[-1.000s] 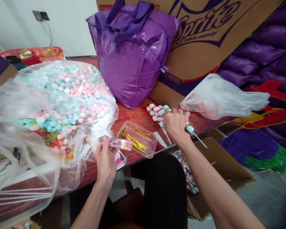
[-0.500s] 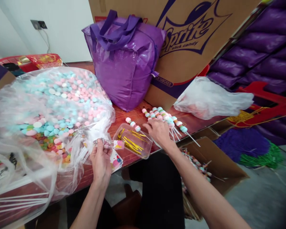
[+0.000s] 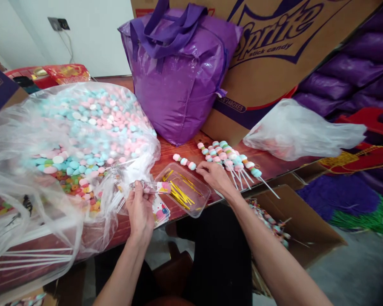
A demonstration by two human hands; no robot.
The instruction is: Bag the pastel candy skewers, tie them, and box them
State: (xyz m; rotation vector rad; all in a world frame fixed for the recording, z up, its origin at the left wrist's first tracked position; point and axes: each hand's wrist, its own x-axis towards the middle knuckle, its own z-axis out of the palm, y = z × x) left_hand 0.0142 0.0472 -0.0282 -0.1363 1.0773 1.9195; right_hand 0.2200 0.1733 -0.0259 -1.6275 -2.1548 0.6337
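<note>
My left hand (image 3: 141,210) pinches a small clear plastic bag (image 3: 148,187) that has a printed card at its end. My right hand (image 3: 215,176) has its fingertips closed at the near end of a single candy skewer (image 3: 184,162), strung with pink, white and blue sweets. Its stick is mostly hidden by the fingers. Beside that hand lies a group of candy skewers (image 3: 225,155) with white sticks. Between my hands sits a clear plastic tub (image 3: 204,199) with gold twist ties (image 3: 180,193). Printed cards (image 3: 161,212) are stacked below my left fingers.
A big clear bag of sweets (image 3: 92,131) covers the table's left side. Behind stand a purple bag (image 3: 178,85) and a large cardboard box (image 3: 268,80). A white plastic bag (image 3: 303,129) lies right. Below the table edge is an open carton (image 3: 309,221) holding skewers.
My right hand has gone from over the grouped skewers to the single one's end, its fingers now pinched together. My left hand keeps its hold. The whole view has shifted slightly.
</note>
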